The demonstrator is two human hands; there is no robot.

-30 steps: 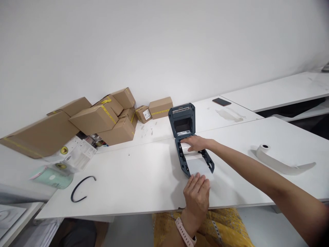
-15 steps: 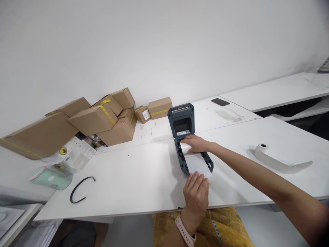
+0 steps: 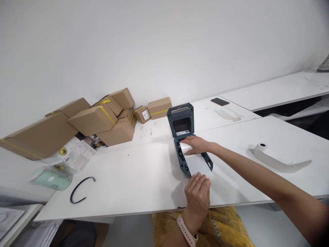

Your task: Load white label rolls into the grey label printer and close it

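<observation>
A dark blue label printer [image 3: 181, 127] stands open on the white table [image 3: 133, 178], lid raised. A white paper roll [image 3: 185, 148] lies in its bay, with a strip of paper [image 3: 196, 164] drawn out toward me. My right hand [image 3: 196, 143] rests on the roll, fingers stretched flat over it. My left hand [image 3: 198, 193], a pale watch on its wrist, lies at the strip's near end with its fingers together, pressing or pinching the paper edge.
Several cardboard boxes [image 3: 97, 118] pile against the wall at left. A green roll [image 3: 51, 179], packets and a black curved band [image 3: 81, 188] lie at left. A loose white paper roll [image 3: 276, 159] unwinds at right. A dark phone [image 3: 218, 101] sits behind.
My left hand has shifted slightly along the strip's end; the right hand stays on the roll. The view has barely moved.
</observation>
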